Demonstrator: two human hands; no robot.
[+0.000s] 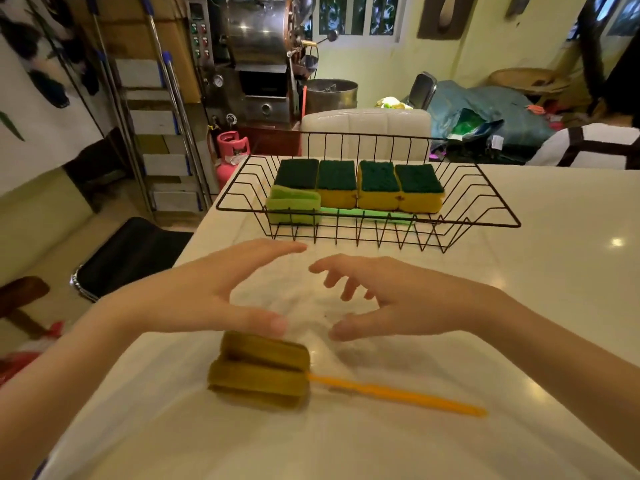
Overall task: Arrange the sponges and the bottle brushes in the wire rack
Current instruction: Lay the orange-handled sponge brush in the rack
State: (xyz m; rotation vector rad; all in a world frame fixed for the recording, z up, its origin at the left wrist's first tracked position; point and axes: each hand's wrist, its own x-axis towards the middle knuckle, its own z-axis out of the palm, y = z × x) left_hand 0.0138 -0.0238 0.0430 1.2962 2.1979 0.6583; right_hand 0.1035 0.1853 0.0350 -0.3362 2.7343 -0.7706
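Observation:
A black wire rack (481, 221) stands on the white table (519, 306). Inside it, several yellow sponges with dark green tops (377, 187) sit in a row. A green bottle brush (294, 206) lies in front of them, head at the left, handle running right. An orange bottle brush (259, 370) with a mustard sponge head lies on the table near me, its handle pointing right. My left hand (214, 292) and my right hand (391, 296) hover above the table between the rack and the orange brush, palms facing each other, fingers apart, holding nothing.
A white chair back (363, 129) stands behind the rack at the table's far edge. A black stool (128, 258) sits off the table's left edge. A person in white (588, 147) sits at the far right. A metal machine and a ladder stand at the back left.

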